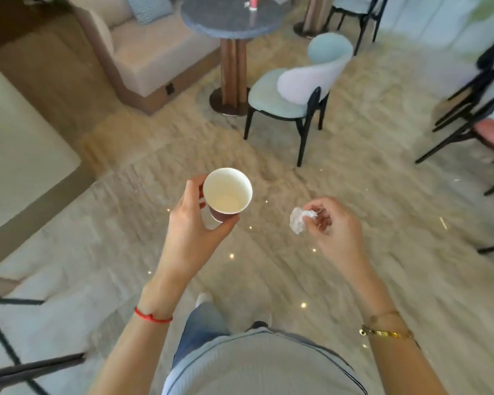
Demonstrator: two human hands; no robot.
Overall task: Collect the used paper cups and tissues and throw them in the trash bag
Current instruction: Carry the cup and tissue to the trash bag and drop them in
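Observation:
My left hand [193, 223] grips a paper cup [227, 193] from the side, held upright above the floor. The cup is white inside with a dark red outer wall, and it looks empty. To its right, my right hand [332, 226] pinches a crumpled white tissue [298, 219] between thumb and fingertips. Both hands are at about waist height in front of me, roughly a hand's width apart. No trash bag is in view.
A glossy beige marble floor [268, 155] stretches ahead. A round grey table [226, 21] on a wooden pedestal stands at the top, with a pale blue chair [300, 86] beside it. A beige sofa [143, 52] is at upper left; black-legged chairs [474, 115] are on the right.

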